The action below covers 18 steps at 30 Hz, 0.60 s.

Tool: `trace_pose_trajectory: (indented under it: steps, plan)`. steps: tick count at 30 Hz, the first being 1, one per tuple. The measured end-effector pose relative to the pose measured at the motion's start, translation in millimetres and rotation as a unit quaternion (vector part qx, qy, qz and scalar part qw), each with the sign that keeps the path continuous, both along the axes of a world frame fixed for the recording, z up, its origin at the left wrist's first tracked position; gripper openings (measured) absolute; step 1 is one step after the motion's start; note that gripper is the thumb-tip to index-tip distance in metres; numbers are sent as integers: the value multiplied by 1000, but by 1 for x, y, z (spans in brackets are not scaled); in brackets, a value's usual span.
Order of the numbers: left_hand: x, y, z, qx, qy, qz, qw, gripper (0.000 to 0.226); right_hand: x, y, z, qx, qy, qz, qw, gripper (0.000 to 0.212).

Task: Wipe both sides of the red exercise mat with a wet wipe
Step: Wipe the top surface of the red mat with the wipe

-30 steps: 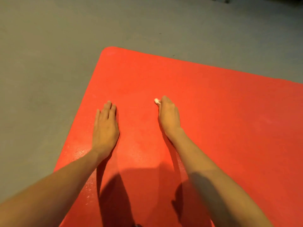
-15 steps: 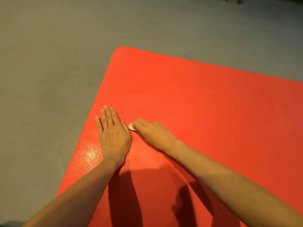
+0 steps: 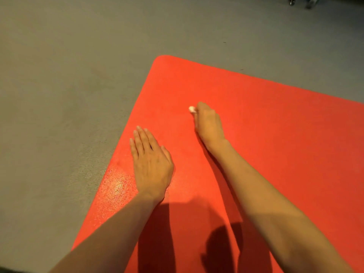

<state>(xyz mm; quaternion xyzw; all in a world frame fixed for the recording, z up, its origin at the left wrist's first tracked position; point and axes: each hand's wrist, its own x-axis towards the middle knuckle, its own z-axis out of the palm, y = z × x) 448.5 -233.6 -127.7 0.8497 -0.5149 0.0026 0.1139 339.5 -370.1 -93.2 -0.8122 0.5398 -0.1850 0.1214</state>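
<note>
The red exercise mat (image 3: 275,134) lies flat on the floor, its far left corner in view. My left hand (image 3: 150,162) rests flat on the mat near its left edge, fingers straight. Farther in, my right hand (image 3: 207,123) presses down on the mat and grips a small white wet wipe (image 3: 192,109). Only a bit of the wipe shows past the fingertips; the rest is hidden under the hand. A wet, shiny patch (image 3: 118,186) glistens on the mat just left of my left wrist.
Grey carpeted floor (image 3: 69,85) surrounds the mat on the left and beyond. Wheels of some object (image 3: 301,1) show at the top right edge. Shadows of my arms fall on the near part of the mat.
My right hand has swept with the wipe from beside my left hand up and to the right across the mat. The left hand stayed flat in place.
</note>
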Motion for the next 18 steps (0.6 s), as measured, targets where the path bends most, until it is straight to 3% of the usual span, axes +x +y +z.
trace_pose_trajectory:
  steps: [3,4,7,8,11,12,16,18]
  plan:
    - [0,0,0,4,0,-4,1000,64,22,24,-4,26,31,248,968,22]
    - [0,0,-1,4,-3,-6,1000,64,20,18,0,32,47,237,970,24]
    - [1,-1,-2,1,-3,-6,1000,63,9,-26,1,9,5,4,1000,23]
    - [1,-1,-3,2,-4,-6,1000,63,13,-24,1,4,-2,7,1000,21]
    - [0,0,-2,8,-6,-8,1000,63,39,8,-6,32,26,256,966,22]
    - [0,0,-1,6,-7,-8,1000,63,40,6,-3,36,34,283,958,24]
    - [0,-1,-1,1,-5,-6,1000,62,46,-34,-4,15,-10,56,998,24]
    - [0,-1,-1,3,-5,-3,1000,62,68,-13,-4,-1,-7,153,988,21]
